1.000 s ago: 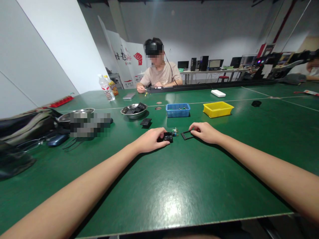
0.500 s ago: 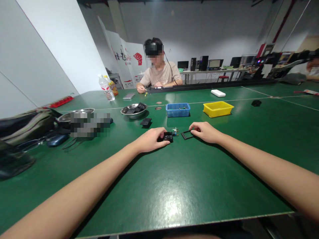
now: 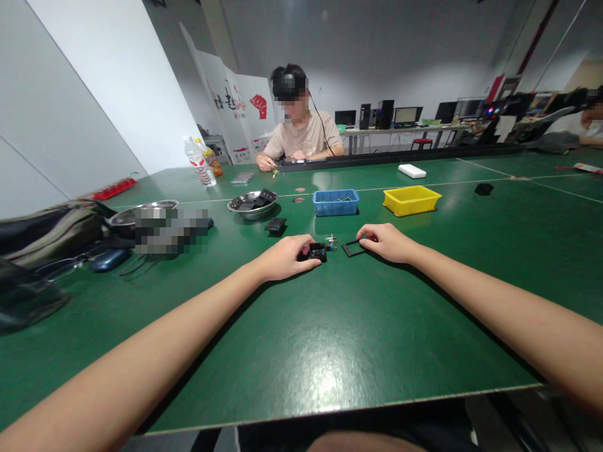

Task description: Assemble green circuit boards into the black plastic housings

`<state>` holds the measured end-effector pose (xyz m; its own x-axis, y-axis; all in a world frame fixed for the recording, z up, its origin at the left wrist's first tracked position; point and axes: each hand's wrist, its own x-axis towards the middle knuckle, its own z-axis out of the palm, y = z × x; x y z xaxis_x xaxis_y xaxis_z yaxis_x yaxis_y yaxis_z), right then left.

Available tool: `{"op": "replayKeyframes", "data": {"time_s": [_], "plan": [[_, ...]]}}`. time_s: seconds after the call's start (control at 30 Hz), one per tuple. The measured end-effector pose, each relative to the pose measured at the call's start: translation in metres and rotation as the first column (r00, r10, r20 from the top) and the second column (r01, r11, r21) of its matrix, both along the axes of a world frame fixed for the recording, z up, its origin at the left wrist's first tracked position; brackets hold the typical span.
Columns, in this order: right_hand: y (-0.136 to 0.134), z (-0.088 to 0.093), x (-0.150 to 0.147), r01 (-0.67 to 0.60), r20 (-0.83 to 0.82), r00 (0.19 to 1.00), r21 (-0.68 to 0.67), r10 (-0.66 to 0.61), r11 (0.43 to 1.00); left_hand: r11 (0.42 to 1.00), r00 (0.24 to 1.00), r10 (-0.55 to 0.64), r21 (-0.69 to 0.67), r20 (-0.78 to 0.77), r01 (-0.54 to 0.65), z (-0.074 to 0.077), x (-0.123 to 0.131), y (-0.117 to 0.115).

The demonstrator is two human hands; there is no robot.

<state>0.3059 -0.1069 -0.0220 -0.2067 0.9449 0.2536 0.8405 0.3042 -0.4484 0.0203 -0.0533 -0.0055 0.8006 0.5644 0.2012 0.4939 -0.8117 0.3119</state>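
My left hand rests on the green table with its fingers curled round a small black plastic part. Just right of that part lies a tiny blue component with metal pins. My right hand pinches the corner of a thin black rectangular frame that lies flat on the table. The two hands are a short way apart, with the blue component between them.
Behind my hands stand a blue bin, a yellow bin, a steel bowl of black parts and a loose black part. Bags and a second bowl lie at the left. A person sits across the table.
My hands keep their grips and places on the table. The view has tilted slightly, so everything sits a little higher in the picture.
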Motion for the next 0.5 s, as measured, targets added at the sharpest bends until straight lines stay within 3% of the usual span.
{"op": "replayKeyframes", "data": {"time_s": [0.23,0.5], "plan": [[-0.0012,-0.0002,0.0007,-0.032,-0.011,0.999,0.019,0.032,0.999,1.000,1.000,0.001,-0.001,0.009,-0.001,0.0002,-0.0014,-0.0015],[-0.0044,0.0052,0.0012,-0.095,0.046,0.994,-0.056,0.098,0.994,1.000,0.999,-0.003,-0.022,0.038,0.004,0.0007,-0.0010,-0.0037]]}}
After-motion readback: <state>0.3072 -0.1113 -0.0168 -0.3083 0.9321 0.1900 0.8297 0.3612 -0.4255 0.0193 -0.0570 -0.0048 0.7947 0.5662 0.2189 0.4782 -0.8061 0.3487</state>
